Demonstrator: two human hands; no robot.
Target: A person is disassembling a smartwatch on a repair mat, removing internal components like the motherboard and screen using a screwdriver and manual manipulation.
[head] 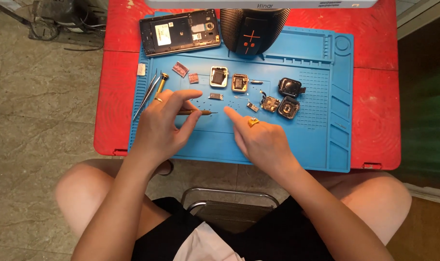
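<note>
Red bench (pixel 374 121), covered over most of its top by a blue work mat (pixel 326 145).

At the mat's far left: an opened phone (pixel 180 33), back cover off, lying flat. Just near of it, at the left edge: a pair of tweezers (pixel 146 94) and a brass-handled tool (pixel 161 81), laid side by side at a slant.

Left hand (pixel 162 123): fingers closed around a thin screwdriver (pixel 200 112), held between thumb and forefinger, tip directed right and lying low over the mat. A ring is worn on one finger.

Far of the left hand: two small reddish parts (pixel 180 69), then a small grey chip (pixel 215 96).

Centre, far: two small square casings, one pale (pixel 219 76) and one tan (pixel 240 82), set just beside each other. Behind them, at the far edge, a dark rounded speaker (pixel 251 29) with an orange cross mark.

Right hand (pixel 263 140): holding nothing, forefinger extended (the tip resting on the mat, just right of the screwdriver tip), other fingers curled. A gold ring (pixel 253 122) is worn.

Right of the forefinger: a small circuit board (pixel 269 103) with loose pieces, then two black round-cornered housings (pixel 290 87), one far and one near, close together.
</note>
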